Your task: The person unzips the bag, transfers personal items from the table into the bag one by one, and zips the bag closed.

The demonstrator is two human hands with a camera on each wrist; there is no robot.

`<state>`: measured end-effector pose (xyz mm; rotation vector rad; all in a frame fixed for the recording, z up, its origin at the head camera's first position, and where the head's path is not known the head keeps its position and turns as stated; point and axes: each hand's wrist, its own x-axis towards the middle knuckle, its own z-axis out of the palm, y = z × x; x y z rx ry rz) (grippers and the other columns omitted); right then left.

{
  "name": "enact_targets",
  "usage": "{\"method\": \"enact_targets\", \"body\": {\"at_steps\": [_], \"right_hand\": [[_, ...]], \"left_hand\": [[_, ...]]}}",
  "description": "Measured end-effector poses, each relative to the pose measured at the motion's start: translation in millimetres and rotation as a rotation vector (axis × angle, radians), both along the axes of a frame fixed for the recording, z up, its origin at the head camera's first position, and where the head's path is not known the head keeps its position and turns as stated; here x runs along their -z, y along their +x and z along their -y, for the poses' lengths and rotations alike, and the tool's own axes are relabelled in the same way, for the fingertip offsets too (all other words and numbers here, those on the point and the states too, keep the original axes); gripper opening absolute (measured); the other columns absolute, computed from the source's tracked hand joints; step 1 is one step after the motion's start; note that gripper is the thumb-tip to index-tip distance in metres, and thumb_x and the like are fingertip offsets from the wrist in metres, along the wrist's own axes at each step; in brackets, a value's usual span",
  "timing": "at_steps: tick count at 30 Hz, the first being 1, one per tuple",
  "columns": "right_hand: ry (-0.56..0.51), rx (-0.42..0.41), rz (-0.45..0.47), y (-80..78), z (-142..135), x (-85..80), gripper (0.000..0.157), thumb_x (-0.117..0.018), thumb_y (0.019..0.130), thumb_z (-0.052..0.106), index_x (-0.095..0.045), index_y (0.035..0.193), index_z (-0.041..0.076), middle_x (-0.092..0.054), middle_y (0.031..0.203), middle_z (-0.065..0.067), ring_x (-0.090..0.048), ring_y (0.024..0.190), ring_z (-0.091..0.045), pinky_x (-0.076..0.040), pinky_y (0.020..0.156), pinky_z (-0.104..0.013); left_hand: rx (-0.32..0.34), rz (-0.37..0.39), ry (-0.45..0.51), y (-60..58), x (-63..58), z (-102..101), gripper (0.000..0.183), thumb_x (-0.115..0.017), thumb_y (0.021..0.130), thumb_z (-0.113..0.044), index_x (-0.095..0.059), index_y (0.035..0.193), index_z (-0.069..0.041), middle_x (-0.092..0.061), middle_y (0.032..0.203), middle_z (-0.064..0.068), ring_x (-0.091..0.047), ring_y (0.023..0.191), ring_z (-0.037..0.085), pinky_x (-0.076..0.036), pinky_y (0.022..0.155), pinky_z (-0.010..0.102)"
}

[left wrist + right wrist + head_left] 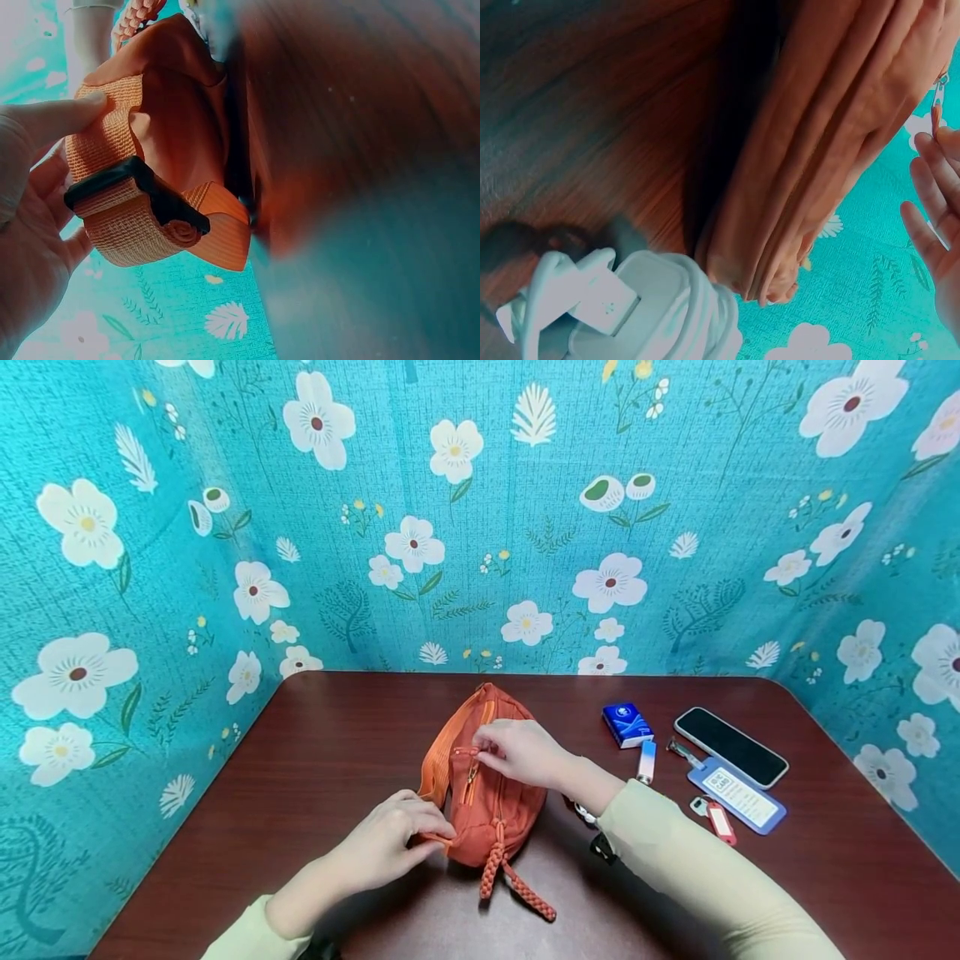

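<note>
A rust-orange bag (517, 810) with zippers and two braided tassels (492, 870) stands on the table. My left hand (393, 831) holds its near left end, where the orange webbing strap (112, 127) joins; in the left wrist view the thumb presses on that strap, above a black buckle (112, 184). With thumb and fingers, my right hand (521, 752) pinches a zipper pull (937, 101) at the bag's upper side. The bag's inside is hidden.
On the right of the table (322, 735) lie a blue box (627, 725), a blue-and-white lighter (647, 760), a phone (731, 746), a card holder (738, 795) and a red key tag (722, 823). A white charger with coiled cable (652, 307) sits beside the bag, mostly behind my right forearm.
</note>
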<state>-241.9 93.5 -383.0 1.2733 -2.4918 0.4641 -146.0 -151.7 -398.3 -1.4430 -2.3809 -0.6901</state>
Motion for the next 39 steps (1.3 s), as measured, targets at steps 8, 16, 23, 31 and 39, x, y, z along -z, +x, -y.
{"method": "enact_targets", "body": {"at_steps": [8,16,23,31,39], "right_hand": [[-0.001,0.044,-0.003,-10.2,-4,2.2,0.007,-0.071,0.089,0.019,-0.066,0.092,0.016,-0.064,0.083,0.005,-0.06,0.073,-0.008,-0.05,0.065,-0.027],[-0.025,0.113,0.032,-21.4,-8,0.6,0.008,-0.072,0.089,0.019,-0.064,0.09,0.016,-0.064,0.081,0.006,-0.061,0.074,-0.01,-0.05,0.068,-0.03],[-0.087,0.103,0.089,-20.1,-8,-3.3,0.005,-0.07,0.091,0.018,-0.066,0.092,0.014,-0.064,0.081,0.006,-0.061,0.074,-0.01,-0.05,0.07,-0.031],[-0.1,0.056,0.061,-12.8,-6,-10.7,0.007,-0.071,0.089,0.015,-0.066,0.093,0.013,-0.065,0.083,0.004,-0.061,0.077,-0.011,-0.051,0.071,-0.03],[-0.112,0.06,0.092,-8.7,-6,-10.7,0.007,-0.071,0.089,0.014,-0.066,0.093,0.013,-0.065,0.084,0.004,-0.061,0.077,-0.01,-0.051,0.072,-0.03]], "left_hand": [[0.027,-0.028,-0.001,2.1,1.4,-1,0.023,-0.08,0.076,-0.004,-0.074,0.092,-0.019,-0.066,0.087,-0.014,-0.059,0.081,0.0,-0.043,0.081,0.027],[0.04,0.008,-0.026,4.3,3.7,-4,0.021,-0.079,0.078,-0.005,-0.073,0.092,-0.019,-0.066,0.087,-0.014,-0.059,0.082,-0.001,-0.044,0.086,0.03],[-0.042,0.112,-0.081,3.2,4.5,-1,0.012,-0.079,0.082,-0.017,-0.074,0.091,-0.022,-0.062,0.084,-0.02,-0.055,0.078,-0.004,-0.043,0.087,0.031],[-0.15,0.234,-0.064,-15.1,0.0,3,0.011,-0.075,0.086,-0.026,-0.076,0.094,-0.019,-0.064,0.084,-0.021,-0.056,0.077,0.002,-0.045,0.08,0.031],[-0.302,0.286,-0.022,-48.4,-3.3,-10,0.016,-0.07,0.089,-0.036,-0.076,0.089,-0.021,-0.062,0.069,-0.018,-0.048,0.054,0.002,-0.044,0.055,0.024]]}}
